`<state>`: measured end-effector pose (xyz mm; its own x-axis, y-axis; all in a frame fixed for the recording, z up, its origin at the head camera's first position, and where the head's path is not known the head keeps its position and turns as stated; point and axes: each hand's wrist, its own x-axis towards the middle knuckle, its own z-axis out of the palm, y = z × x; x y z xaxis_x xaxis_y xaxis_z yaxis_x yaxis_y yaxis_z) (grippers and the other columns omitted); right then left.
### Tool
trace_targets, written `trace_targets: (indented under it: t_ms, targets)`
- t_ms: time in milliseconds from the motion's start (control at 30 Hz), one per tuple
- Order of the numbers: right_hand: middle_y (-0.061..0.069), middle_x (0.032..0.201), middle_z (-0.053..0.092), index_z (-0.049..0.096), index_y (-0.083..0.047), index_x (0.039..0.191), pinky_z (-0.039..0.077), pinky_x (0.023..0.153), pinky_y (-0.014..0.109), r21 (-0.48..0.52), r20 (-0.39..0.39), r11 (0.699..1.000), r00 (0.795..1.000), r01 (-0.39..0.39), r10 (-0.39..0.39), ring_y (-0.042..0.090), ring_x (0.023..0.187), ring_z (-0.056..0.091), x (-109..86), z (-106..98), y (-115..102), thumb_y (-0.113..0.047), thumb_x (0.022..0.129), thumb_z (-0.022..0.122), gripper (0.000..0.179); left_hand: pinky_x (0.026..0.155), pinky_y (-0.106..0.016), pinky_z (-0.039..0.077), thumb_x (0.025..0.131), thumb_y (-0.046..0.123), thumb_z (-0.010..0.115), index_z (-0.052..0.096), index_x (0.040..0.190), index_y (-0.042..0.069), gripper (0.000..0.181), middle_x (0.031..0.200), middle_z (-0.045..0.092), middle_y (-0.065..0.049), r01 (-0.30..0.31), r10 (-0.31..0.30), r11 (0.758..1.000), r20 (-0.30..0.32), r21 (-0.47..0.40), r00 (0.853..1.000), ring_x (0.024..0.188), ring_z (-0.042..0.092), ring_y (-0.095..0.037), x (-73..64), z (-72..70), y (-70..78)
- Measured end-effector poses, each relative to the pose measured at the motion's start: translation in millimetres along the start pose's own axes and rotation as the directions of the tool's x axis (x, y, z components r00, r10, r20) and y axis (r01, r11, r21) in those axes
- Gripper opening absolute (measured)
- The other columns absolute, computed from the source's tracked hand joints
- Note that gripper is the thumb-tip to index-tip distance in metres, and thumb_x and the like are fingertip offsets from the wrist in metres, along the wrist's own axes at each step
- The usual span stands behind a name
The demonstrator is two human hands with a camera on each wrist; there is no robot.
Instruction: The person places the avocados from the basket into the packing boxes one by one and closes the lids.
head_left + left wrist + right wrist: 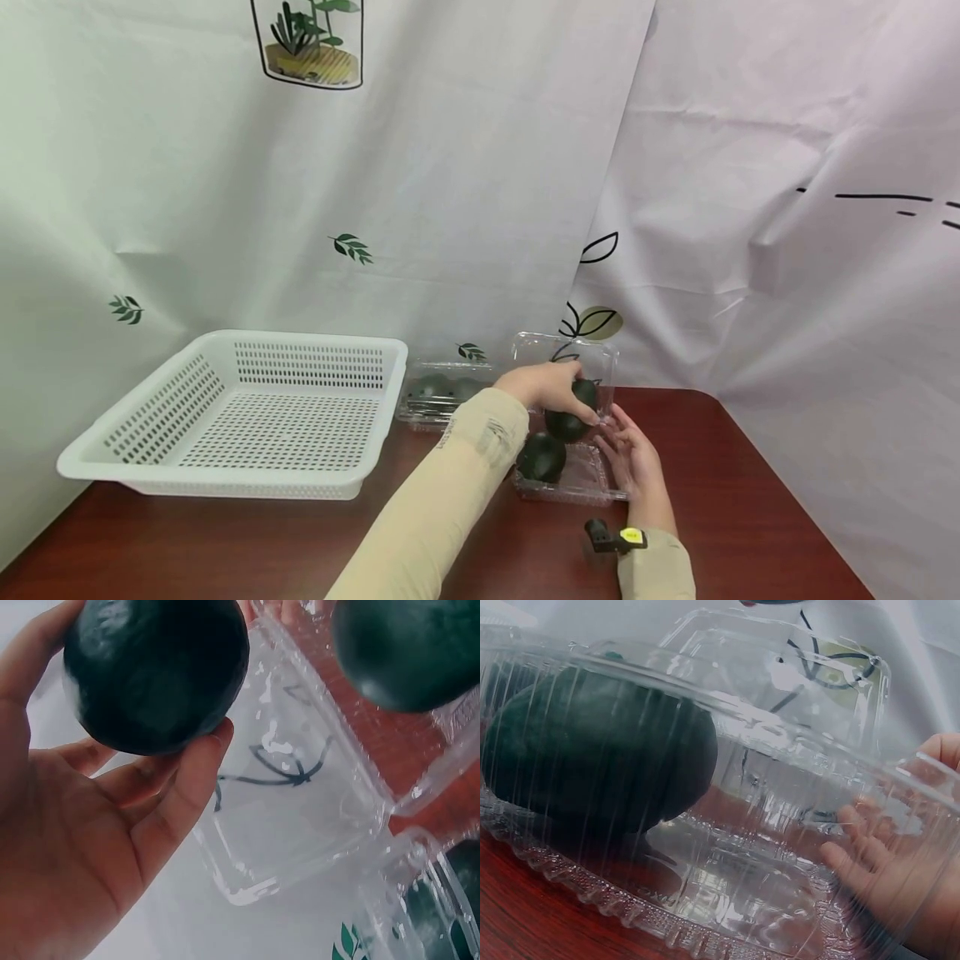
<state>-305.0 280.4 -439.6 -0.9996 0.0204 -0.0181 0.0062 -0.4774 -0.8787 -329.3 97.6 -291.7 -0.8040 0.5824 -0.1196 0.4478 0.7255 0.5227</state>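
My left hand (551,387) holds a dark green avocado (157,675) from above, fingers and thumb curled round it. The avocado is raised above an opened clear plastic box (581,497). In the head view, another avocado (542,457) lies in the box's left half; the right wrist view shows this dark avocado (600,746) through the ribbed wall. The box's clear lid (292,825) stands up at the back. At the box's right end, my right hand (637,458) rests against the side with its fingers extended; clear plastic partly covers those fingers (859,862).
A large white perforated basket (225,483) stands on the left of the reddish-brown table (720,500). Between basket and opened box sits another clear box (442,392) with green fruit inside. A white printed cloth (465,167) hangs right behind.
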Motion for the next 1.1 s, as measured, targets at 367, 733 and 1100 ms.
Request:
trace_targets:
  t_ms: [367,733,1100]
  targets:
    - [-0.006,0.097,0.058,0.022,-0.007,0.146,0.038,0.090,0.026,0.056,-0.022,0.998,0.999,-0.031,0.032,0.006,0.097,0.054,1.7,1.0,-2.9,0.003,0.093,0.021,0.053,0.067,-0.029,0.049,0.071,0.042,0.078,0.045,0.126,0.012,0.071,0.103,0.056,-0.004,0.066,-0.065,0.998,0.037,-0.023,0.997,0.082,0.056,-0.014,7.6,19.0,7.8]
    - [-0.008,0.106,0.062,0.022,-0.008,0.142,0.043,0.061,0.017,0.145,0.087,0.989,0.996,0.001,-0.013,0.005,0.065,0.052,-0.9,-3.5,1.0,0.005,0.091,0.018,0.053,0.074,-0.023,0.043,0.068,0.045,0.078,0.050,0.119,0.010,0.069,0.099,0.058,0.001,0.023,-0.032,0.987,0.053,0.157,0.998,0.084,0.054,-0.009,16.8,31.2,20.2]
    - [-0.005,0.105,0.055,0.025,-0.009,0.142,0.045,0.071,0.020,0.122,0.047,0.992,0.999,-0.016,0.011,0.005,0.096,0.054,-2.0,2.3,-3.2,0.003,0.092,0.017,0.052,0.068,-0.021,0.043,0.064,0.039,0.083,0.064,0.097,0.016,0.045,0.084,0.060,0.008,0.024,-0.051,0.972,0.106,0.235,0.993,0.074,0.053,-0.007,24.7,52.1,21.8]
